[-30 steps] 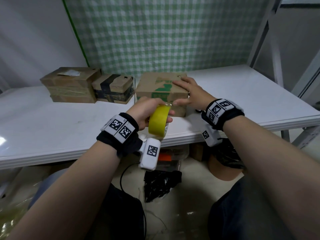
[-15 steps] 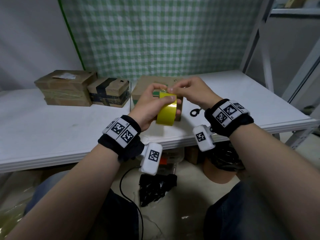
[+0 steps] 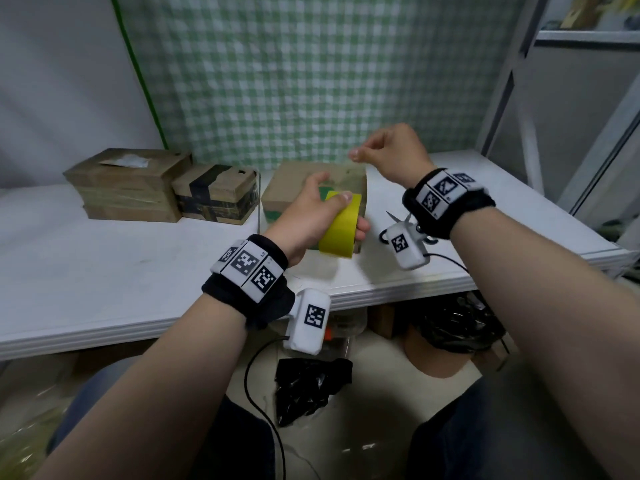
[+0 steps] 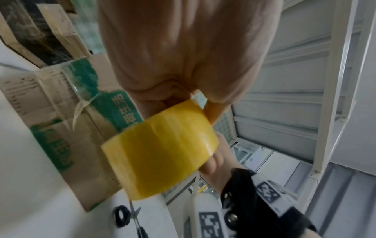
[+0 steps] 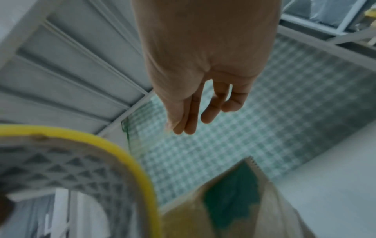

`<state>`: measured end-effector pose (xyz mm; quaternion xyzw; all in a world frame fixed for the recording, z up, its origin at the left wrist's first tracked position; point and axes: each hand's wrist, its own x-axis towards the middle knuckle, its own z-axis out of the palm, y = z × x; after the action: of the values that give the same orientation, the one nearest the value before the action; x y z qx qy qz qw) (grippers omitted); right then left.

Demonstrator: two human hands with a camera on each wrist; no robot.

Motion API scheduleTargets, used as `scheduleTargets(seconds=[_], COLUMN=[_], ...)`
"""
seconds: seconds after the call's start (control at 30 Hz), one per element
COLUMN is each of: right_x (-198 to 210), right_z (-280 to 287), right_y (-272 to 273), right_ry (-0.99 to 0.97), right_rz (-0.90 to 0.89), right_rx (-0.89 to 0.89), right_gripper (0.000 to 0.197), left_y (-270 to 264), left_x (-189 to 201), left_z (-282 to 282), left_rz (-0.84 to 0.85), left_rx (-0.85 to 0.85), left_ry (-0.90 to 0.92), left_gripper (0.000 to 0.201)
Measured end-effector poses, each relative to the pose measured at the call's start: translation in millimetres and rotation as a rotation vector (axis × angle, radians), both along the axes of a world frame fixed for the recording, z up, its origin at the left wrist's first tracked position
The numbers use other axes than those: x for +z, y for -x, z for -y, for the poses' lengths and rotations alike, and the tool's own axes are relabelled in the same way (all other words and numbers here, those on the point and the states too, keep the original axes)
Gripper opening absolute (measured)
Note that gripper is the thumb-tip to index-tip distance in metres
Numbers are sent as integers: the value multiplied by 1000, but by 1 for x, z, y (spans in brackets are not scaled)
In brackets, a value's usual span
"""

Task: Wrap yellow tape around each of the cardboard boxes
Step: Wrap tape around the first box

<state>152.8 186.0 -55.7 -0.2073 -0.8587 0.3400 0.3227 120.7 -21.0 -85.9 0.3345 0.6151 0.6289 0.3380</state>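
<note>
A white bench [image 3: 104, 268] stands against a green-and-white checked backdrop [image 3: 311, 74], with grey metal shelving [image 3: 540, 98] at 2 o'clock.

**Boxes.** Three cardboard boxes sit along the rear of the bench. A plain brown box [image 3: 128, 183] is at 10 o'clock. Just beside it is a box banded in black tape [image 3: 218, 192]. A green-printed box [image 3: 294, 183] is at 12 o'clock, behind the left hand. No yellow tape is visible on any of them.

**Tape.** The yellow tape roll [image 3: 337, 225] is held in front of the green-printed box, clear of the bench. The left hand [image 3: 308, 216] grasps it, thumb on top and fingers curled under the outer face.

**Right hand.** The right hand [image 3: 391, 152] is raised at 1 o'clock above the roll, thumb and forefinger pressed together. A pulled tape end is probably pinched there, but no strip can be made out, so this cannot be confirmed.

**Tools.** Scissors [image 4: 130, 217] lie on the bench at 3 o'clock of the green-printed box.

**Handling, as judged.**
- Roll: light, rigid, smooth outside. Grip across the width or through the core so that it can turn.
- Free tape: thin, limp and adhesive. Hold it at the extreme end and keep it taut, or it will fold onto itself.
- Boxes: stiff, but probably light enough to slide. Steady each one from the top while the tape is laid on.
</note>
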Motion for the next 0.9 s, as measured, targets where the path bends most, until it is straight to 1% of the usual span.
scheduleTargets(seconds=[0.03,0.1,0.2,0.33,0.43,0.57,0.9], right_x=[4,11,16,15,15,15,16], right_z=[-7,-19,-32,-52,-57,-69,-86], right_y=[5,15,29,40,48,55,64], right_ry=[0,-8,-26,25,23,44,61], right_rz=[23,57,155,171,226,193,353], right_rx=[-7,-23,-20,-82,-65,-95,-66], right_gripper=[20,27,27,25,26,27,27], left_y=[0,0,1,4,8,10,14], left_x=[1,2,5,9,13,15,12], left_z=[-2,-5,-5,-6,-7,-5,-15], left_rz=[0,14,48,74,81,112,128], left_rx=[10,17,31,14,15,-31,-11], left_ry=[7,25,43,93,116,161,190], left_gripper=[62,62,57,65,65,64,61])
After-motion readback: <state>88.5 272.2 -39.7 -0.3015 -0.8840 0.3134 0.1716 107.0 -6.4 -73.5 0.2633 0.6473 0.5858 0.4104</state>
